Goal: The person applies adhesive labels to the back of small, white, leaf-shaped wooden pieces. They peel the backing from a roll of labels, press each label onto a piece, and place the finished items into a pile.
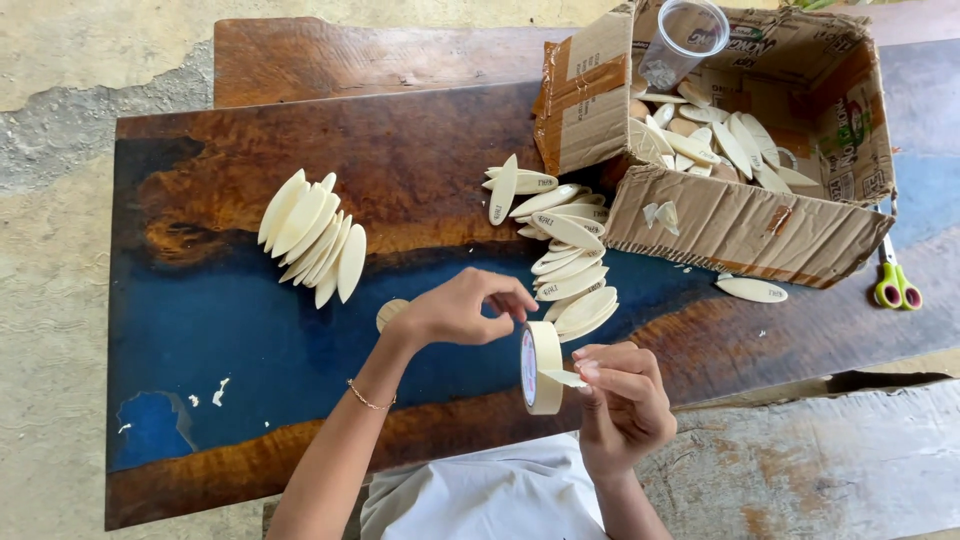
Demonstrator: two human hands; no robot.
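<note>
Cream masking tape roll (541, 367) stands upright between your hands above the tabletop's (250, 340) near edge: left hand (462, 310) pinches its top, right hand (622, 405) pulls the loose end. Wooden ovals (312, 240) lie fanned beyond.

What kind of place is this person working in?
Probably a small craft or woodworking spot: a wood-and-blue-resin table on rough concrete, a cardboard box of oval wooden pieces, and masking tape in hand.
</note>
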